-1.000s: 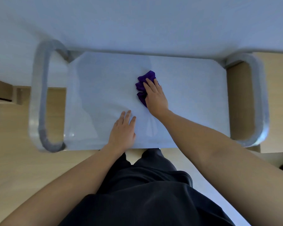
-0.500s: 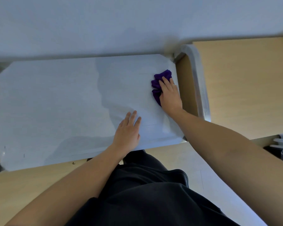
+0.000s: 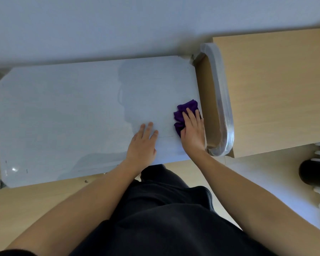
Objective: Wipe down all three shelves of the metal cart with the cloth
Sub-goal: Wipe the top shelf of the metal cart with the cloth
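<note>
The metal cart's top shelf [image 3: 67,115] is a pale, shiny sheet seen from straight above. A crumpled purple cloth [image 3: 183,112] lies near the shelf's right edge. My right hand [image 3: 193,129] presses flat on the cloth, fingers spread over it. My left hand [image 3: 143,145] rests palm down on the bare shelf just left of it, near the front edge, holding nothing. The cart's curved metal handle [image 3: 223,108] stands just right of the cloth. The lower shelves are hidden under the top one.
A wooden desk [image 3: 277,89] stands close against the cart's right side. A pale wall [image 3: 118,24] runs behind the cart. A dark round object [image 3: 310,174] and white plastic items sit on the floor at the far right. My dark trousers fill the lower middle.
My right hand slid the cloth from the shelf's middle to its right edge, then back toward the front edge. My view shifted right. The left hand stays flat on the shelf.
</note>
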`<act>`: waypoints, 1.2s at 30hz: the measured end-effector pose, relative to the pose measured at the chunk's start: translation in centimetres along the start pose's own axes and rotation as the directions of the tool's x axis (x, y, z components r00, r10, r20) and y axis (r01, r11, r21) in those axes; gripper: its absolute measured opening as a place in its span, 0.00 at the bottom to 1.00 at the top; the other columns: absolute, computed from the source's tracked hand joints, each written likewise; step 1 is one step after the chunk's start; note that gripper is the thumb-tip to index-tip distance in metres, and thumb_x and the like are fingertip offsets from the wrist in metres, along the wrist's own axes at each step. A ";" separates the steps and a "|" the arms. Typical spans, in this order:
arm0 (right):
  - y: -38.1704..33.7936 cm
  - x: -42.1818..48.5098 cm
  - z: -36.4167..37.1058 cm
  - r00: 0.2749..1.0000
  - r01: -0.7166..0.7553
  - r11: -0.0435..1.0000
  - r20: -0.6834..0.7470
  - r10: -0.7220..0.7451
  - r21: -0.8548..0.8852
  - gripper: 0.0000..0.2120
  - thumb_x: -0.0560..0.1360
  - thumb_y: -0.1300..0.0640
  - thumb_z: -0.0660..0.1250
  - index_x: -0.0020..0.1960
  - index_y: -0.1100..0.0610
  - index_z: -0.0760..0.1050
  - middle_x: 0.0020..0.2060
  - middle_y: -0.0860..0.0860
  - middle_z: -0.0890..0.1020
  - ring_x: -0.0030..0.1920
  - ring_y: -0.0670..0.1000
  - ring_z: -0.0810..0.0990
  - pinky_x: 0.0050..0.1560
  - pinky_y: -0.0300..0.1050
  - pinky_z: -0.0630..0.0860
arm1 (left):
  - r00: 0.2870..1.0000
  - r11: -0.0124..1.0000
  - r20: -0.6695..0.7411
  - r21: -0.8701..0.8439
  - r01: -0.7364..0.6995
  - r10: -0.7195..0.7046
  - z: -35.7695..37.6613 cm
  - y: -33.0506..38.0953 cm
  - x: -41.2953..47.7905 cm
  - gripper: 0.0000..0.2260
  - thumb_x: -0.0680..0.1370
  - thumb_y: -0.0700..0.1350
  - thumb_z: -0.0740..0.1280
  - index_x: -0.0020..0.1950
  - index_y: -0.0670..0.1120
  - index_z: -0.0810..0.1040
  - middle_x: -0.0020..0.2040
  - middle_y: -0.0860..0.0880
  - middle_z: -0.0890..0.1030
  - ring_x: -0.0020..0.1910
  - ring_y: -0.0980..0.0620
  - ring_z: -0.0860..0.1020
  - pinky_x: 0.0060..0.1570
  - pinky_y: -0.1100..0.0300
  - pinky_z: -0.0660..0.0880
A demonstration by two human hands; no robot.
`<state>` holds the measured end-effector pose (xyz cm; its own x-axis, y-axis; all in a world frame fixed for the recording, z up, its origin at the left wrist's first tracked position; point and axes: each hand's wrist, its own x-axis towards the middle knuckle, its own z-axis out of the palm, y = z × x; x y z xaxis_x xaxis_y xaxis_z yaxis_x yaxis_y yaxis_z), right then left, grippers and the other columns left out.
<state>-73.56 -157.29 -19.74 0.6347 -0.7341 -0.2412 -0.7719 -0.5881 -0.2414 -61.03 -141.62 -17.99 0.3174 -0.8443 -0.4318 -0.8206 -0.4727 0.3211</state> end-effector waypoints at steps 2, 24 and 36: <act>-0.2 0.1 0.0 1.000 -0.021 1.000 -0.010 0.021 0.011 0.28 0.77 0.63 0.58 0.76 0.56 0.59 0.77 0.52 0.57 0.78 0.54 0.48 0.77 0.52 0.42 | 0.999 0.999 -0.028 -0.015 0.031 -0.031 -0.1 -0.8 -0.7 0.26 0.75 0.42 0.64 0.74 0.45 0.65 0.78 0.44 0.55 0.77 0.41 0.55 0.68 0.48 0.66; -33.9 -4.9 10.7 0.997 0.074 0.990 -0.041 -0.070 0.124 0.28 0.77 0.63 0.57 0.76 0.56 0.59 0.77 0.50 0.56 0.78 0.54 0.45 0.78 0.52 0.43 | 0.960 0.961 -0.061 -0.053 0.271 -0.274 -1.4 -25.8 -18.2 0.27 0.76 0.41 0.61 0.75 0.46 0.61 0.79 0.45 0.54 0.77 0.42 0.53 0.68 0.47 0.66; -44.9 -4.7 13.7 0.703 0.690 0.720 0.170 -0.691 0.075 0.26 0.77 0.63 0.59 0.75 0.57 0.62 0.76 0.51 0.61 0.78 0.56 0.50 0.77 0.53 0.46 | 0.940 0.940 -0.080 -0.116 0.321 -0.331 -2.0 -32.5 -23.2 0.29 0.76 0.42 0.62 0.76 0.44 0.59 0.78 0.43 0.57 0.77 0.43 0.55 0.71 0.49 0.64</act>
<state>-41.43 -122.79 -20.64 0.9853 -0.0524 -0.1623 -0.1157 -0.9044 -0.4107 -40.73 -107.17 -16.72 0.6083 -0.6573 -0.4449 -0.6140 -0.7449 0.2610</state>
